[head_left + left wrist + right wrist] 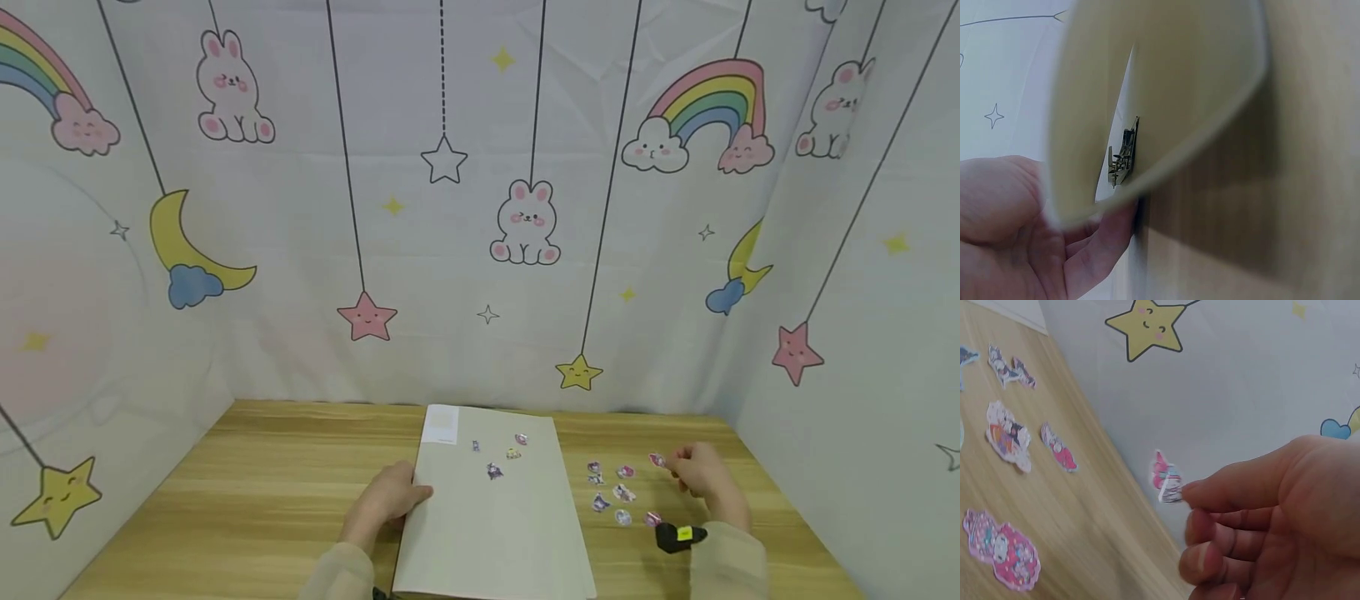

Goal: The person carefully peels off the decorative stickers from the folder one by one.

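A pale file folder (495,533) lies on the wooden table, with a white label at its top left corner and several small cartoon stickers (494,471) on its cover. My left hand (386,500) grips the folder's left edge, thumb on top. In the left wrist view a metal clip (1122,156) shows inside the folder's curved cover (1191,81). Between thumb and index finger, my right hand (705,475) pinches a pink and white cartoon sticker (1166,478), held up right of the folder. The other right fingers are curled in.
Several loose cartoon stickers (623,493) lie on the table (247,492) between the folder and my right hand. A black wrist strap piece (678,537) sits at the right sleeve. Behind the table hangs a white curtain (300,233) printed with rabbits, stars and rainbows.
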`<state>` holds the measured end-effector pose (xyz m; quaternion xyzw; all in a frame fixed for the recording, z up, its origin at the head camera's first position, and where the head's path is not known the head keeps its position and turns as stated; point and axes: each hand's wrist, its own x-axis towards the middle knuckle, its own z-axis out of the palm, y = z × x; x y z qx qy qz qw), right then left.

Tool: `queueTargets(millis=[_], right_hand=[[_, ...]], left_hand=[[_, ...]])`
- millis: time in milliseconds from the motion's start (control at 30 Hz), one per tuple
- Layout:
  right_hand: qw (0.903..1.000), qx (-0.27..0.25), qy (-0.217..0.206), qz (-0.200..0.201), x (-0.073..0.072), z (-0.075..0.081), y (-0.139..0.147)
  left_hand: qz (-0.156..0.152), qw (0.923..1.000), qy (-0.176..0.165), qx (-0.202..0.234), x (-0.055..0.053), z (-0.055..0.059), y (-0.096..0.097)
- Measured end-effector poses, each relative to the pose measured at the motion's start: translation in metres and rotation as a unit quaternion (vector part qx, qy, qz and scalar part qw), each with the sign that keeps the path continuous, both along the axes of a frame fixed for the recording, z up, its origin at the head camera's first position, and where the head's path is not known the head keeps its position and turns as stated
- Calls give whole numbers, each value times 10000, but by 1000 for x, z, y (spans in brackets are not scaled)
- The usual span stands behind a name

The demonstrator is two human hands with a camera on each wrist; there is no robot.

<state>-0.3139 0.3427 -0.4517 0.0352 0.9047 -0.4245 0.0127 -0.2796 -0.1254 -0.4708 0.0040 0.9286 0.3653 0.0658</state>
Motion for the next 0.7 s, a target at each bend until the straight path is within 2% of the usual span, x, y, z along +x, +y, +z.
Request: queueTargets(millis=[100,300,500,700], right_hand=[[9995,63,-201,218,2,-5,1],[9979,183,-235,571,4,-13,-3],[9974,155,-508,486,4,-16,-7],[9962,493,-606,384,2,-17,-11]], left_hand=[[-16,10000,7,40,0,-1,0],[-24,10000,-9,86,1,0,0],[0,10000,-16,69,1,0,0],[-29,10000,16,49,2,1,-1]])
